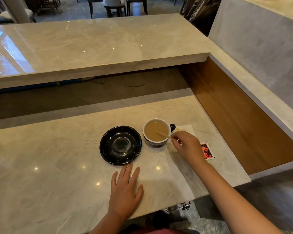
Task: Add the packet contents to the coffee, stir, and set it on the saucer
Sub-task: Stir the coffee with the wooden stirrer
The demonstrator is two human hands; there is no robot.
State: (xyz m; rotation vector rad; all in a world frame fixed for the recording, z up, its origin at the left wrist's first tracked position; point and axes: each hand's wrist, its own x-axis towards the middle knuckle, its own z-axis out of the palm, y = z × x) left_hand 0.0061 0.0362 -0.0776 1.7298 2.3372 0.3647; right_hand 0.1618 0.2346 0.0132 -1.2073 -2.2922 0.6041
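Observation:
A dark cup [156,132] with a white inside holds light brown coffee and stands on the marble counter, its handle pointing right. Just left of it lies an empty black saucer [120,145]. My right hand [187,146] pinches a thin wooden stirrer [164,135], whose far end dips into the coffee. A red and white packet [207,151] lies flat on the counter behind that hand, partly hidden by it. My left hand [125,188] rests palm down, fingers spread, just in front of the saucer, holding nothing.
A white napkin [184,130] lies under and right of the cup. The counter's right edge [227,146] drops beside a wooden panel. A raised marble ledge [98,46] runs across the back. Chairs stand far beyond it.

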